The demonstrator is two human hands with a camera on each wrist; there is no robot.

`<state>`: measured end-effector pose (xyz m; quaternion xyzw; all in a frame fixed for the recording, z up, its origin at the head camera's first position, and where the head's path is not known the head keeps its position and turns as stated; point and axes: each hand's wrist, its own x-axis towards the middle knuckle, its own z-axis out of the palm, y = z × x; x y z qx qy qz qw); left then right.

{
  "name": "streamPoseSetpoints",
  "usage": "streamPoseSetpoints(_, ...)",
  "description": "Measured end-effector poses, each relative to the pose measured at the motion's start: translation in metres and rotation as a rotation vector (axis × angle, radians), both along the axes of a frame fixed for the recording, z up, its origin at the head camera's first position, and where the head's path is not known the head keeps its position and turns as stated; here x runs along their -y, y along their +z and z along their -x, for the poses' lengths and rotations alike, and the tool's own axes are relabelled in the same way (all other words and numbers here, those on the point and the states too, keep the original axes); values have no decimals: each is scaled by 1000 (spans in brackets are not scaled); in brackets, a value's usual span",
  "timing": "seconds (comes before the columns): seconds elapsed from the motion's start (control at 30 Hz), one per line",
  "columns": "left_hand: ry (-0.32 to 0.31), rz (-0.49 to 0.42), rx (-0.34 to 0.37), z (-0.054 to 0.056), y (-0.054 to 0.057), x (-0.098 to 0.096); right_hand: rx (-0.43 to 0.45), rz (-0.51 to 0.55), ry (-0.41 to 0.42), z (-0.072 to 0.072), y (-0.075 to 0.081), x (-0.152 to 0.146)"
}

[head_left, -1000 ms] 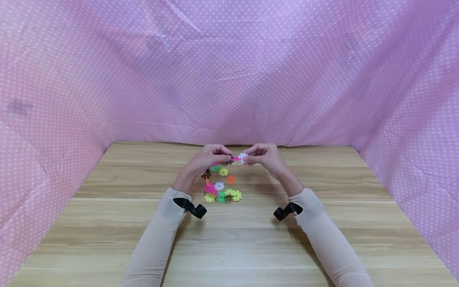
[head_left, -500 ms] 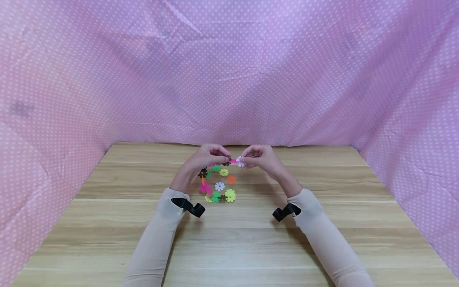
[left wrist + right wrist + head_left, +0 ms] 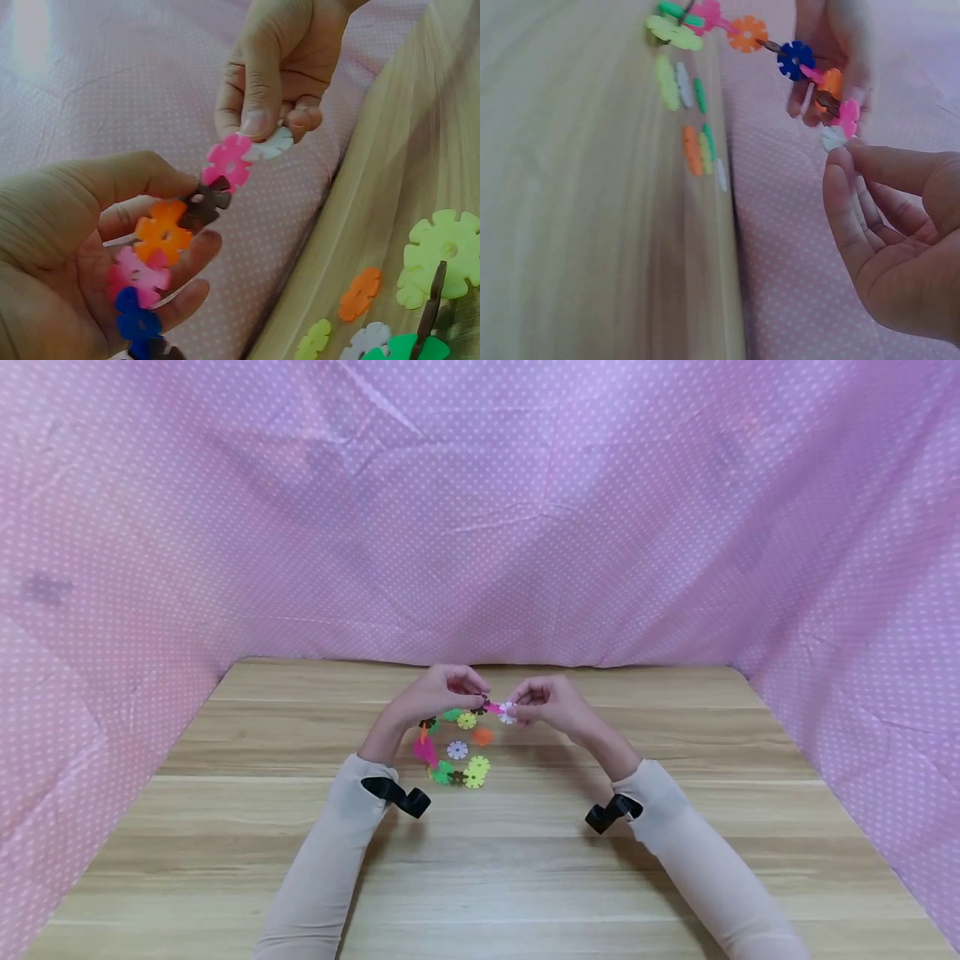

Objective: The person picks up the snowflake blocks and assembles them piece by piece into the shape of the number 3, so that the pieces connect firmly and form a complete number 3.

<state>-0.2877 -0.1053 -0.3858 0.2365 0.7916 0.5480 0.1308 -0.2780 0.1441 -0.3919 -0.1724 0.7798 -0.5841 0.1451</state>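
Interlocking plastic snowflake discs are joined into a chain. My left hand (image 3: 433, 695) pinches a brown disc (image 3: 206, 205) between thumb and fingers. Along its palm run an orange disc (image 3: 162, 232), a light pink disc (image 3: 138, 276) and a blue disc (image 3: 796, 60). Opposite it, my right hand (image 3: 557, 705) pinches a white disc (image 3: 273, 144) at the chain's end. A bright pink disc (image 3: 227, 163) links the white one to the brown one. The chain's other end, with a green disc (image 3: 442, 772) and yellow discs (image 3: 476, 774), hangs low on the near side.
Loose discs lie on the wooden table (image 3: 480, 877), among them a white one (image 3: 457, 750), an orange one (image 3: 483, 737) and a small yellow one (image 3: 467, 721). Pink dotted cloth (image 3: 480, 527) encloses the back and sides.
My right hand has shifted slightly toward me with the white disc. My left hand went left, then back right. The chain's low yellow end has swung left.
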Motion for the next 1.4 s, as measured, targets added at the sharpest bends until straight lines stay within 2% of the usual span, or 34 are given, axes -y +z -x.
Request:
streamPoseSetpoints(0.1,93,-15,-114,-5,2,1,13,13,-8,-3,-3,-1)
streamPoseSetpoints(0.17,209,-68,-183,-10,4,1,16,13,-13,-5,-5,-1)
streamPoseSetpoints(0.23,333,-151,-223,-17,5,1,15,11,-16,-7,-6,-2)
streamPoseSetpoints(0.33,475,-265,-221,-29,3,1,16,16,-28,-9,-8,-3)
streamPoseSetpoints(0.4,524,-310,-173,-36,-1,0,20,26,-41,-9,-9,-4)
streamPoseSetpoints(0.6,585,-334,28,-50,-23,-10,27,48,-86,-10,-12,-3)
streamPoseSetpoints(0.8,599,-429,192,-48,-38,-28,21,49,-121,-12,-13,0)
streamPoseSetpoints(0.9,617,-493,236,-44,-40,-36,35,59,-124,-14,-14,2)
streamPoseSetpoints(1.07,652,-543,267,-39,-41,-40,94,71,-85,-19,-16,6)
streamPoseSetpoints(1.27,678,-512,317,-34,-42,-37,138,38,-11,-22,-20,12)
streamPoseSetpoints(1.4,653,-447,357,-34,-41,-29,150,6,10,-24,-24,16)
